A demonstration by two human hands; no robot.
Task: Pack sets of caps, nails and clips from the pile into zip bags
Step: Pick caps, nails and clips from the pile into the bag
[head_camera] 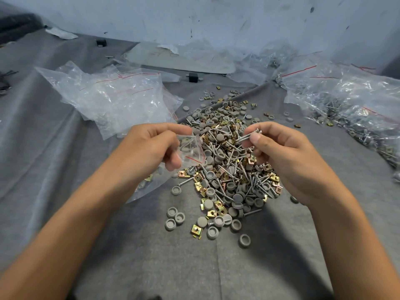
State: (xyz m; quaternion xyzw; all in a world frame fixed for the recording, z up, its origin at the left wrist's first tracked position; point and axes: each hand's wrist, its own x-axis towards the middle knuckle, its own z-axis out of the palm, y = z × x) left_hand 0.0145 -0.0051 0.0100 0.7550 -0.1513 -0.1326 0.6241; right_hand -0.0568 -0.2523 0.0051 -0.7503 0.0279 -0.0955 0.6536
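the left hand [151, 146] has its grip pinched on a small zip bag [191, 151], just above the mixed pile [233, 174] on the grey counter [216, 267]; the right hand [283, 154] has its grip pinched round a few nails [249, 137], near the bag's mouth

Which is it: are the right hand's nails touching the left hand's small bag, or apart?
Apart. The head view shows the pile between the nails pinched by the right hand and the zip bag in the left hand.
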